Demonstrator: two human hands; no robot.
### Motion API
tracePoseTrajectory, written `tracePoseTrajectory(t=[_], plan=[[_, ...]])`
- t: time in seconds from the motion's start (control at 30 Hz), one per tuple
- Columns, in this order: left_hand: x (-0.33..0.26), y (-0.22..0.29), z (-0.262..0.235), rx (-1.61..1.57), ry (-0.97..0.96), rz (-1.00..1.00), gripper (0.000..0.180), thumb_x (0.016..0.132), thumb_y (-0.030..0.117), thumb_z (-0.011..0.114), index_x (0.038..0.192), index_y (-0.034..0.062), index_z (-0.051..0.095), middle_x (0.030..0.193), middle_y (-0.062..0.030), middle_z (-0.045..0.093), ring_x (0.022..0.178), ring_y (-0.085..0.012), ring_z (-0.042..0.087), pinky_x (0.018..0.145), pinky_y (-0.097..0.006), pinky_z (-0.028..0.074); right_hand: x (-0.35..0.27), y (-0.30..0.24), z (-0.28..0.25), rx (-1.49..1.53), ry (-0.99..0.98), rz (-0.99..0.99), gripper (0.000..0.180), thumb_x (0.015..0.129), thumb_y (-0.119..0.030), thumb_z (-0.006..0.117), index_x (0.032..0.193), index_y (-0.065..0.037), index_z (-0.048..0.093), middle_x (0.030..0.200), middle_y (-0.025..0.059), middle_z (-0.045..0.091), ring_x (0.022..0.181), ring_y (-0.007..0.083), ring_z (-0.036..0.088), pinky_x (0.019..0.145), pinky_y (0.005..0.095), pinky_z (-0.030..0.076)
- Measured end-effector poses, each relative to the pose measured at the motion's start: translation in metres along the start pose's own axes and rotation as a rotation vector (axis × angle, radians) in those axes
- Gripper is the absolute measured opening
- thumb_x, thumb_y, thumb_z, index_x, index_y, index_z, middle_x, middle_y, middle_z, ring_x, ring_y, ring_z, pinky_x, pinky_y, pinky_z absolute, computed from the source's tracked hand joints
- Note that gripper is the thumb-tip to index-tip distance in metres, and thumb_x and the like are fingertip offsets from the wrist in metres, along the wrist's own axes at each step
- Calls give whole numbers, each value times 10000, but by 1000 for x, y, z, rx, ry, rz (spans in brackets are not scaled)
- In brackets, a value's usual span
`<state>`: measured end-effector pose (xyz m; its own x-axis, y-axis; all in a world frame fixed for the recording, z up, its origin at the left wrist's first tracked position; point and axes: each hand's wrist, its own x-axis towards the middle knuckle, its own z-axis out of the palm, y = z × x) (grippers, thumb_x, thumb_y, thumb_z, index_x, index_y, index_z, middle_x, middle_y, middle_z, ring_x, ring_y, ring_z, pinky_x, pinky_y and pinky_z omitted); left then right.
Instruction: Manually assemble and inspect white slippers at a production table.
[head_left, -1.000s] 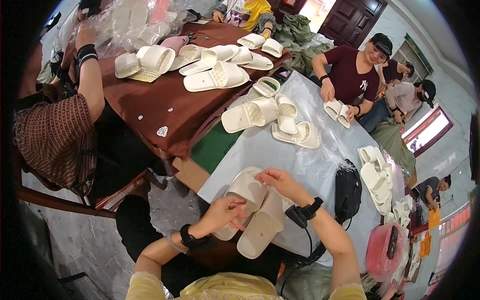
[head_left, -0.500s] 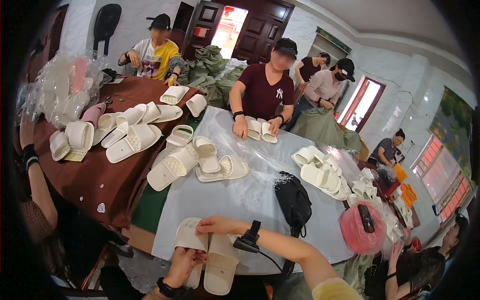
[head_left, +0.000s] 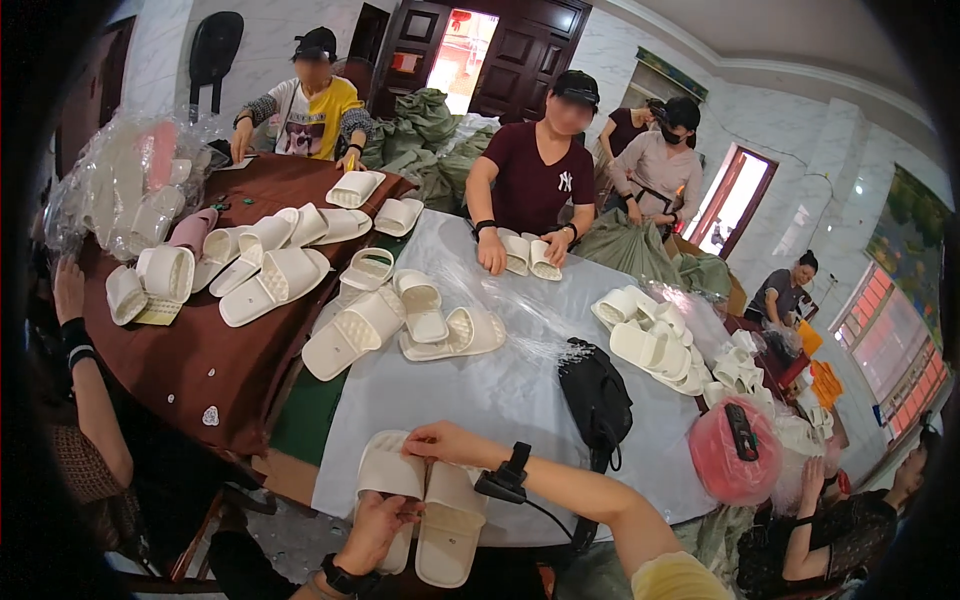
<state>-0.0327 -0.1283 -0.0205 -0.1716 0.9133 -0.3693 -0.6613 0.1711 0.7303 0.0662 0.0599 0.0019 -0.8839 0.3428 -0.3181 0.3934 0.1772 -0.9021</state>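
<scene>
A pair of cream slide slippers lies side by side at the near table edge, toes away from me. My left hand point(head_left: 380, 530) is closed on the left slipper point(head_left: 386, 462), its fingers curled at the strap's opening and partly hidden. At the strap's inner edge my right hand point(head_left: 448, 444) pinches the same slipper; its fingertips are too small to make out exactly. Beneath my right wrist lies the other slipper point(head_left: 449, 535), whose footbed points toward me.
Several cream slippers point(head_left: 360, 330) lie ahead on the grey tabletop point(head_left: 480, 400). To the right are a black bag point(head_left: 592, 395), a slipper pile point(head_left: 650, 340) and a pink plastic bundle point(head_left: 735, 455). More slippers point(head_left: 275, 285) cover the brown table point(head_left: 160, 350). Co-workers surround the tables.
My hands stay at the left slipper with almost the same grip. The view has shifted slightly. Across the brown table, the co-worker in yellow and white has lowered a raised hand to the tabletop.
</scene>
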Motion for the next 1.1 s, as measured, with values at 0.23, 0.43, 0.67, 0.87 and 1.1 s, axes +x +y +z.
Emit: tracePoseTrajectory(t=[0.23, 0.43, 0.67, 0.87, 1.1], plan=[[-4, 0, 1, -27, -19, -12, 303, 855, 34, 454, 1149, -10, 398, 1017, -117, 545, 887, -201, 573, 735, -312, 461, 0, 4, 1, -360, 187, -236, 187, 802, -177, 630, 938, -53, 663, 843, 63, 635, 740, 150, 594, 659, 258, 463], [-20, 4, 17, -83, -27, 25, 278, 821, 23, 505, 1090, -7, 442, 994, -85, 538, 976, -197, 520, 809, -316, 423, -9, -1, -2, -383, 309, -305, 155, 753, -88, 646, 905, -73, 673, 829, 72, 630, 707, 188, 607, 656, 273, 469], [-47, 26, 31, 407, 37, 501, 358, 782, -18, 540, 1129, -4, 457, 1049, -122, 510, 965, -192, 488, 870, -284, 379, -43, -28, 12, -318, 609, -466, 205, 757, -11, 621, 948, -72, 659, 842, 62, 618, 743, 167, 608, 660, 242, 473], [3, 27, 27, 984, 75, 797, 233, 817, 28, 558, 1049, 8, 551, 1004, -164, 572, 885, -229, 577, 726, -309, 468, -61, -27, 44, -189, 541, -538, 216, 773, -6, 615, 974, -72, 657, 889, 73, 612, 803, 152, 602, 677, 237, 473], [21, 23, 29, 831, 75, 739, 174, 838, 95, 591, 967, -21, 604, 842, -71, 627, 776, -143, 610, 652, -241, 471, -61, -10, 45, 195, 600, -422, 220, 810, 40, 544, 1009, -12, 621, 932, 81, 597, 839, 160, 585, 714, 251, 469]])
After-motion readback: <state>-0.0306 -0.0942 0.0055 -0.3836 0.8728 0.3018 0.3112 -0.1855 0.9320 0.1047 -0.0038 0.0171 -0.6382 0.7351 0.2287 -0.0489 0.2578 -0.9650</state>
